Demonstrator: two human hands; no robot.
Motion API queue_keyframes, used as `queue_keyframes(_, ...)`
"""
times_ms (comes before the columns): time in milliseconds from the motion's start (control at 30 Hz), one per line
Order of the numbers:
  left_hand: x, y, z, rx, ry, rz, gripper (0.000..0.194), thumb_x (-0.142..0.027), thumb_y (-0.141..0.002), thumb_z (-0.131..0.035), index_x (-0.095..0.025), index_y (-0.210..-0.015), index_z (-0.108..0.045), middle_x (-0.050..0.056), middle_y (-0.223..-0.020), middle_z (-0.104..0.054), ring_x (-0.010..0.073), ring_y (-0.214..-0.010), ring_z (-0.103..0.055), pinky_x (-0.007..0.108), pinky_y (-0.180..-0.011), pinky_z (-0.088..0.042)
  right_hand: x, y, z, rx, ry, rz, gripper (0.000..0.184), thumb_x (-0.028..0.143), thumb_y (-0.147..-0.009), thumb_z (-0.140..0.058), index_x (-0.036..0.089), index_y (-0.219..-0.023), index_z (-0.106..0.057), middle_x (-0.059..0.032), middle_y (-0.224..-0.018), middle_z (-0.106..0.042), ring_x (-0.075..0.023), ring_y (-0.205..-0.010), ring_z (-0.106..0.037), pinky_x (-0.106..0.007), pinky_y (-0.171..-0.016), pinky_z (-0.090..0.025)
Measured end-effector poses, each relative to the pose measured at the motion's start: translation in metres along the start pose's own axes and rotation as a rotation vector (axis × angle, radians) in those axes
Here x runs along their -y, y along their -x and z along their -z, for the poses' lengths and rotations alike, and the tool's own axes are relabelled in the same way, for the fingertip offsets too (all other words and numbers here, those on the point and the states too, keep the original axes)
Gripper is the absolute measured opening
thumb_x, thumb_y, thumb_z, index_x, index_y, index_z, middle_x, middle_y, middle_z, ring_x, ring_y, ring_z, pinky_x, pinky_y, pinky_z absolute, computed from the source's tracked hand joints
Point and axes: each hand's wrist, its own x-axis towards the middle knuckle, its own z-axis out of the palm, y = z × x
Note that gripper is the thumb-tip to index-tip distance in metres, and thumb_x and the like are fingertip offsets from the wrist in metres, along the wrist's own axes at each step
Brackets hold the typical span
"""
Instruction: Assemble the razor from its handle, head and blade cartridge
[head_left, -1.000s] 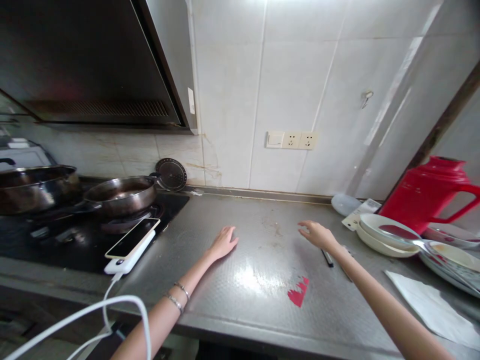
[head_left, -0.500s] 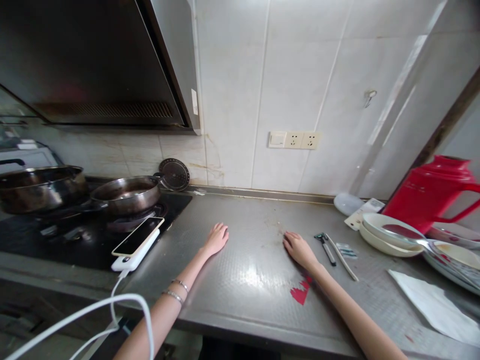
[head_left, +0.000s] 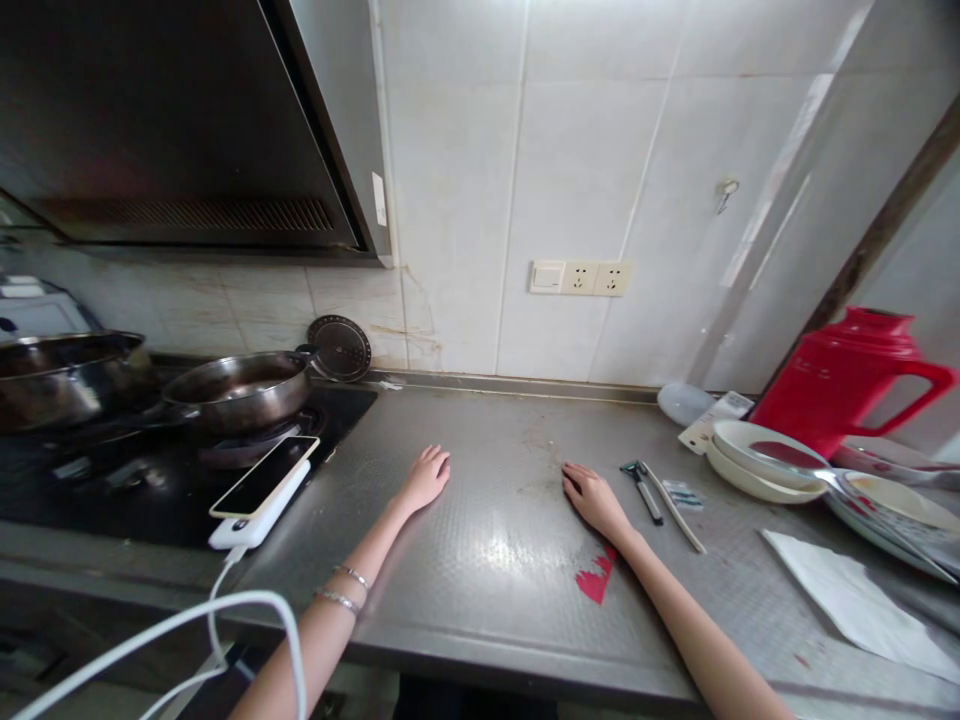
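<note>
My left hand (head_left: 424, 478) lies flat on the steel counter (head_left: 480, 610), fingers stretched forward and nothing in it. Palm down on the same counter, my right hand (head_left: 592, 495) is open and holds nothing. To its right lie a razor (head_left: 643, 494) with a dark handle, a thin pale stick-like strip (head_left: 676, 508) and a small clear pack with dark green pieces (head_left: 683, 495). Just below the right wrist is a torn red patch (head_left: 595, 577) on the counter.
At left, a phone (head_left: 266, 478) rests on a white power bank (head_left: 259, 512) with a white cable, by a pan (head_left: 240, 395) and a pot (head_left: 71, 380) on the stove. A red thermos jug (head_left: 844, 385), stacked bowls (head_left: 761, 475) and a white tissue (head_left: 855, 595) stand or lie at right.
My right hand has come down and left, from above the razor onto the counter, uncovering the razor and strip. My left hand has shifted slightly left and flattened.
</note>
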Motion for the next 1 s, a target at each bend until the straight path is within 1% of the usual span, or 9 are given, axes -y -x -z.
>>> queue_keyframes(133,0.0028,-0.0015,-0.0008,0.036,0.000,0.012,0.040,-0.029,-0.087,-0.038,-0.014,-0.121,-0.053,0.012,-0.137,-0.044,0.0237,-0.130,-0.034,0.037,-0.106,-0.028,-0.0026,-0.0002,-0.0010,-0.027,-0.036,0.025,0.040,0.027,-0.085,-0.038,0.011,-0.113,-0.062,-0.0150,-0.122,-0.057,-0.0234,-0.118,-0.049,-0.036,-0.100,-0.035)
queue_keyframes(300,0.0049,-0.0020,-0.0024,0.016,0.034,-0.005,0.039,-0.029,-0.087,-0.039,-0.013,-0.120,-0.055,0.014,-0.135,-0.045,0.0240,-0.130,-0.034,0.038,-0.106,-0.027,-0.0043,-0.0004,-0.0007,-0.030,-0.056,0.036,0.040,0.027,-0.085,-0.038,0.011,-0.113,-0.062,-0.0151,-0.122,-0.057,-0.0233,-0.118,-0.049,-0.035,-0.100,-0.035)
queue_keyframes(567,0.0057,-0.0014,-0.0017,0.017,0.058,-0.001,0.038,-0.027,-0.086,-0.041,-0.015,-0.120,-0.055,0.012,-0.136,-0.045,0.0236,-0.130,-0.034,0.038,-0.106,-0.028,-0.0057,-0.0006,-0.0018,-0.028,-0.064,0.035,0.039,0.027,-0.085,-0.038,0.012,-0.112,-0.062,-0.0143,-0.121,-0.058,-0.0222,-0.118,-0.049,-0.035,-0.101,-0.035)
queue_keyframes(667,0.0064,-0.0015,-0.0022,0.010,0.064,-0.004,0.039,-0.026,-0.085,-0.042,-0.015,-0.120,-0.055,0.012,-0.135,-0.045,0.0240,-0.129,-0.034,0.039,-0.106,-0.028,-0.0057,-0.0005,-0.0016,-0.031,-0.072,0.044,0.039,0.027,-0.085,-0.038,0.011,-0.112,-0.062,-0.0151,-0.121,-0.058,-0.0223,-0.117,-0.049,-0.035,-0.101,-0.035)
queue_keyframes(800,0.0073,-0.0019,-0.0032,0.015,0.050,-0.006,0.040,-0.028,-0.086,-0.041,-0.015,-0.121,-0.054,0.012,-0.136,-0.045,0.0234,-0.130,-0.034,0.038,-0.106,-0.028,-0.0065,-0.0005,-0.0021,-0.040,-0.083,0.047,0.039,0.026,-0.084,-0.040,0.012,-0.112,-0.063,-0.0154,-0.121,-0.058,-0.0231,-0.116,-0.050,-0.036,-0.100,-0.036)
queue_keyframes(1000,0.0086,-0.0023,-0.0037,0.013,0.062,-0.008,0.040,-0.028,-0.086,-0.041,-0.015,-0.121,-0.054,0.011,-0.136,-0.045,0.0224,-0.130,-0.034,0.037,-0.107,-0.027,-0.0081,-0.0006,-0.0028,-0.027,-0.068,0.050,0.040,0.028,-0.085,-0.038,0.012,-0.114,-0.061,-0.0150,-0.122,-0.057,-0.0228,-0.118,-0.049,-0.036,-0.100,-0.035)
